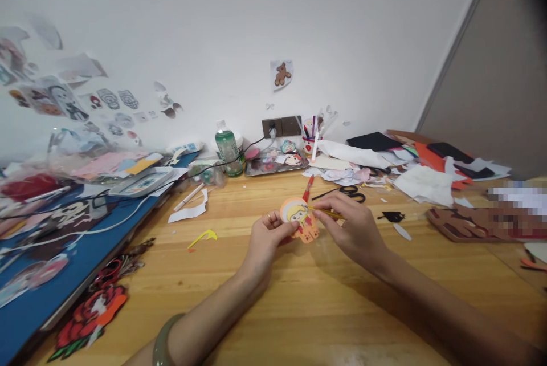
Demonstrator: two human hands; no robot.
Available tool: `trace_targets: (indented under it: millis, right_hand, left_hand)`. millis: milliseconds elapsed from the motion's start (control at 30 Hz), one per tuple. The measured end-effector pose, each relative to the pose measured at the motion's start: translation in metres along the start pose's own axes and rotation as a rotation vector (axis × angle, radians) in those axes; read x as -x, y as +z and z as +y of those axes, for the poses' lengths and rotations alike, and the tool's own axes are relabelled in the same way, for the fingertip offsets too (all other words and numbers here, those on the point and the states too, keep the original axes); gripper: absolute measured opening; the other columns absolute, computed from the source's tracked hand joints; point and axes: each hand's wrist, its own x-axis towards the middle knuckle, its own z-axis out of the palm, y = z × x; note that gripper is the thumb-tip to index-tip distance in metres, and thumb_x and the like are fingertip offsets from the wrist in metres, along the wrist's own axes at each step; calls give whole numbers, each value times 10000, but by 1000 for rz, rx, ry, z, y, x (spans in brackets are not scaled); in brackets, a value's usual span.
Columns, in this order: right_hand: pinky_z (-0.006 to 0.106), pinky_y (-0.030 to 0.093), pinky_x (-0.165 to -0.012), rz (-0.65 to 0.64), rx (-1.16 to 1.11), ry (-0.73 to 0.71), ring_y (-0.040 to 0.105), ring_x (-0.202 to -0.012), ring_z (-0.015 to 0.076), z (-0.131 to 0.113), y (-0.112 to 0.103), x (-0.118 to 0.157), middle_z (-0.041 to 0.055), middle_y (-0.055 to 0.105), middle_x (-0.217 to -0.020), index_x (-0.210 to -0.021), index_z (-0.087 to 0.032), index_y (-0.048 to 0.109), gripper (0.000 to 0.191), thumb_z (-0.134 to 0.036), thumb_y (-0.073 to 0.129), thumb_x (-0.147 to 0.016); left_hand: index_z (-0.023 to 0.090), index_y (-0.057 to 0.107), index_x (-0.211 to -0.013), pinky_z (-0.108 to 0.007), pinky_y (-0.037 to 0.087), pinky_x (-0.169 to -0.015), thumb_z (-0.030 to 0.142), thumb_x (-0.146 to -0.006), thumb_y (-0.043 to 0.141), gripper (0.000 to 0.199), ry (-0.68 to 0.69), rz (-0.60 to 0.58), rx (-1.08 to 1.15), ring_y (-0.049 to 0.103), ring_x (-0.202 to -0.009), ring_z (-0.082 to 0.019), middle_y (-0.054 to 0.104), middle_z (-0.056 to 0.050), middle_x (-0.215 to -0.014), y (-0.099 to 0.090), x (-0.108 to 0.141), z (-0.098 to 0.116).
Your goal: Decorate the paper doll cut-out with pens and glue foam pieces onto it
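Facing white wall (205, 24), wooden table (205, 275) beneath both hands (267, 236) (354, 224)

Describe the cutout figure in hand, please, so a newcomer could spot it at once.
Find the wooden table, then the left hand and right hand over it. Between them is the cutout figure; orange edging and yellow hair distinguish it from the black scissors beyond.

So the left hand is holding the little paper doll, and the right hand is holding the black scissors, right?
Not quite: the right hand holds a thin yellow tool. The black scissors lie on the table, as the head view shows. The left hand does hold the paper doll.
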Motion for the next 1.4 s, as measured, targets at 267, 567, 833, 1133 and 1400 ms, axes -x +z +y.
trace_targets:
  millis: [267,567,833,1133,1400]
  right_hand:
    - [289,445,-647,-19,-6,-2,558,-733,169,1,0,1,70,596,-780,-814,-132,598,87,-111,521,-780]
    - [272,439,-618,-13,43,-52,563,-707,165,2,1,1,66,597,-752,-773,-130,585,90,-96,503,-786]
    - [269,430,-594,15,190,-128,568,-679,167,5,-2,2,70,605,-741,-744,-134,582,118,-115,484,-806]
    - [267,436,-656,46,36,-37,556,-731,153,14,-5,-6,45,600,-761,-779,-155,571,53,-113,539,-784]
    - [291,445,-698,-66,9,-110,554,-791,165,11,-3,-2,61,594,-815,-858,-153,578,81,-136,517,-806]
  left_hand:
    - [121,605,-763,-216,429,-639,231,-641,689,185,23,-9,-9,553,-644,-93,617,-19,-721,-1,1,-3]
    - [106,603,-807,-261,438,-688,235,-641,695,230,31,-26,-11,558,-680,-115,623,-46,-758,0,0,-5]
    - [114,614,-783,-267,441,-690,239,-621,706,225,10,-22,-19,560,-680,-121,623,-39,-747,-1,0,-7]
    - [139,611,-766,-218,421,-604,234,-643,679,169,-4,-11,8,545,-638,-99,617,-17,-730,-3,0,-5]
    - [141,605,-763,-209,423,-598,219,-658,664,143,14,-26,58,532,-632,-85,603,-10,-738,-2,1,-3]
